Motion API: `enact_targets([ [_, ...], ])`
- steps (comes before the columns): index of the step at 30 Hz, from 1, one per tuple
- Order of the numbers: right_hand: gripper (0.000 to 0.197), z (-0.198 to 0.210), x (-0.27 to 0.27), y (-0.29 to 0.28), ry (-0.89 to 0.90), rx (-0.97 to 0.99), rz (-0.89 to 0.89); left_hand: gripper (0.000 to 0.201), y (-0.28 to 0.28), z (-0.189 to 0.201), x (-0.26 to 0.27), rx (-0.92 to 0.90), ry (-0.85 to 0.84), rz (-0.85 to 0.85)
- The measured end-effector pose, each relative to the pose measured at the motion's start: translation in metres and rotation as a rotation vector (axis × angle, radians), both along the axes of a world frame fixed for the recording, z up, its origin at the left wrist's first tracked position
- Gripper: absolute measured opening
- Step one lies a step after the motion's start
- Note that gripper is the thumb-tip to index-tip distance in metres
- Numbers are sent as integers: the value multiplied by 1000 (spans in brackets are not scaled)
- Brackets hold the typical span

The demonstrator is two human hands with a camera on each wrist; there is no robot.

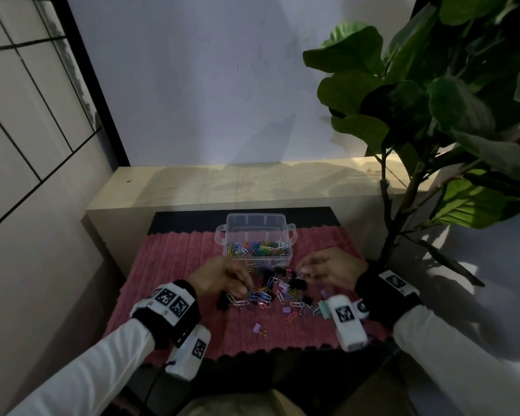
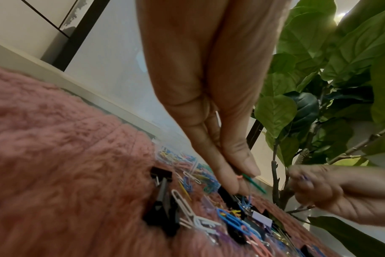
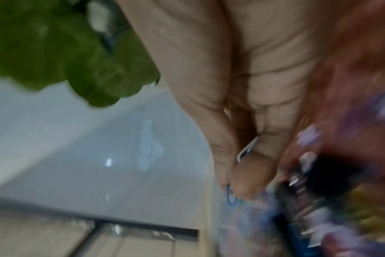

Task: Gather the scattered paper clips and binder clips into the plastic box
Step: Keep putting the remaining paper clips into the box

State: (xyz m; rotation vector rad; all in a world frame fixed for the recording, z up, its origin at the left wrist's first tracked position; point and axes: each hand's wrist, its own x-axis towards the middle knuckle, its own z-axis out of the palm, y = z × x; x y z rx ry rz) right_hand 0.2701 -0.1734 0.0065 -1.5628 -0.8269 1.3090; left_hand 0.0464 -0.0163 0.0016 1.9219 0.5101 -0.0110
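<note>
A clear plastic box (image 1: 284, 232) stands open on the pink mat (image 1: 168, 265), with several coloured paper clips (image 1: 257, 249) in it. A heap of paper clips and binder clips (image 1: 278, 291) lies on the mat just in front of the box. My left hand (image 1: 222, 279) is over the heap's left side; in the left wrist view its fingertips (image 2: 242, 180) pinch several paper clips, a green one (image 2: 254, 183) sticking out. My right hand (image 1: 327, 267) hovers over the heap's right side and pinches a blue paper clip (image 3: 231, 198), with a white clip (image 3: 247, 148) in its fingers.
A lone purple binder clip (image 1: 258, 328) and a red paper clip (image 1: 290, 317) lie nearer me on the mat. A large leafy plant (image 1: 433, 109) stands at the right, its stem beside the mat. A low beige ledge (image 1: 192, 181) and the wall are behind the box.
</note>
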Motion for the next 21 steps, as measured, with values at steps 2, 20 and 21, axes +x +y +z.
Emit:
enact_targets([
  [2, 11, 7, -3, 15, 78, 14, -46, 19, 0, 1, -1, 24, -2, -12],
  [20, 24, 36, -5, 78, -828, 64, 126, 22, 32, 24, 8, 204, -79, 157],
  [21, 21, 37, -1, 65, -858, 105, 139, 24, 37, 26, 15, 255, -71, 198],
])
